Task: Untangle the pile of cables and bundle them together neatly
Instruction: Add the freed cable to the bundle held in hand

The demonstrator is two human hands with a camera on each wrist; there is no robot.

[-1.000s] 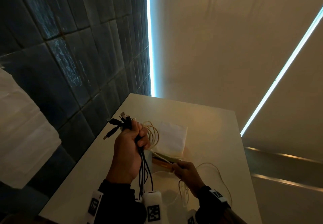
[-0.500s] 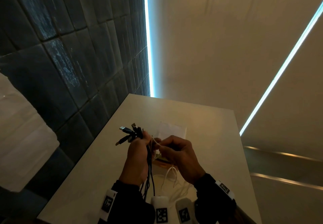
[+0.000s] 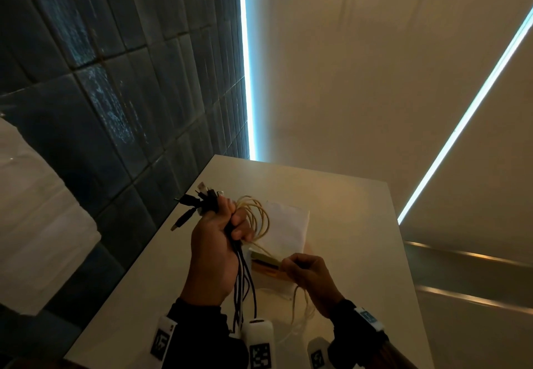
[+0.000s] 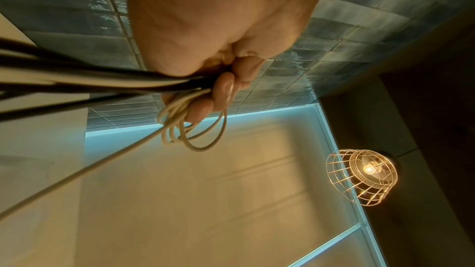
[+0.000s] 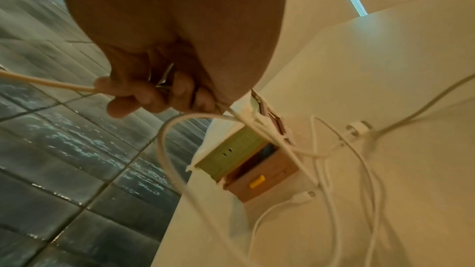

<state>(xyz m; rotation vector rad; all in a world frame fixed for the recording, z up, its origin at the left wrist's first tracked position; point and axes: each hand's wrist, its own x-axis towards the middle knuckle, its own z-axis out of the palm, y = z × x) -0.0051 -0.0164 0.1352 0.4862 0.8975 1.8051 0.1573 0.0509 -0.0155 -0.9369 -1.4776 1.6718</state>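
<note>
White cable now hangs in loops at 3 o'clock of your left hand; half a second back your two hands met there, and since then your right hand has dropped away toward 5 o'clock, drawing a straight run of that cable out between them. Your left hand sits about where it was.

Around you: pale table under both hands, dark tiled wall at 9 o'clock. A white cloth covers green and tan boxes at 12 o'clock of your right hand, right in the stretched cable's path. Slack white cable and loose plugs lie on the table near your right wrist. A wire-cage lamp shows in the left wrist view.

Left hand: raised, fist clenched on the black cables plus the white loops; black plugs fan out above it at 11 o'clock, tails hang toward your wrist. Right hand: lower, fingers curled, pinching the white cable.
</note>
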